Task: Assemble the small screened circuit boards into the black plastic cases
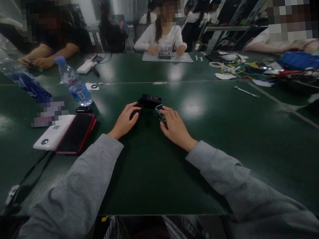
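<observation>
My left hand [125, 119] is closed around a small black piece [137, 116], its thumb and fingers on either side. What kind of piece this is I cannot make out. Between thumb and fingers of my right hand [176, 127] is a small green circuit board [159, 114] with a dark blue, screen-like face, partly covered by the fingertips. A black box-shaped case [150, 101] lies on the green table [155, 172] just beyond both hands. Grey sleeves cover both forearms.
At left lie a red-edged phone [76, 133], a white power bank [53, 134] and a water bottle [75, 82]. A larger bottle [24, 79] stands behind. At right are a wrench [245, 91] and tangled cables [244, 67]. Across the table a person [166, 37] works over a grey mat [182, 59].
</observation>
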`<state>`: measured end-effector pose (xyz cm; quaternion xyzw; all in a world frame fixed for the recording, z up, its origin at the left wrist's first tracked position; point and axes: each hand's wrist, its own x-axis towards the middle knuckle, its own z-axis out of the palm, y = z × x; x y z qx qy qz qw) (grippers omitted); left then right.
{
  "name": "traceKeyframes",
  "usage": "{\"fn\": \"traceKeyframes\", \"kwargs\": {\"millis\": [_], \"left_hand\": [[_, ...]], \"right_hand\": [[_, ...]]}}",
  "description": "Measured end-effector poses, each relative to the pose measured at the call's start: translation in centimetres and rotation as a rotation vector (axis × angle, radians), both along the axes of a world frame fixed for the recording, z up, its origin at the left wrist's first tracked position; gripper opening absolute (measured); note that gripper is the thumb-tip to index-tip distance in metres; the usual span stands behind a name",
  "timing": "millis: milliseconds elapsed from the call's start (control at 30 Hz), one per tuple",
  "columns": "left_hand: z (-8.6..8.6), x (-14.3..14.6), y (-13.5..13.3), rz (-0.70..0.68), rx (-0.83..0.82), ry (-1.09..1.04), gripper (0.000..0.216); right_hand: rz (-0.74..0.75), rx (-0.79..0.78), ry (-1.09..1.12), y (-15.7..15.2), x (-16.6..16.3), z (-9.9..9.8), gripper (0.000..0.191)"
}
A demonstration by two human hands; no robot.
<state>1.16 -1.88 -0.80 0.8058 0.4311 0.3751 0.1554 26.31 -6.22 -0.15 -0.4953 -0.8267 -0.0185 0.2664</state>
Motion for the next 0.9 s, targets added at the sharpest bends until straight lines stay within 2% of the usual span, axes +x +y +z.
{"fn": "traceKeyframes", "kwargs": {"millis": [900], "left_hand": [[0.04,0.0,-0.04,-0.007,0.0,-0.003,0.029]], "right_hand": [[0.003,0.009,-0.009,0.18,0.1,-0.27,0.049]]}}
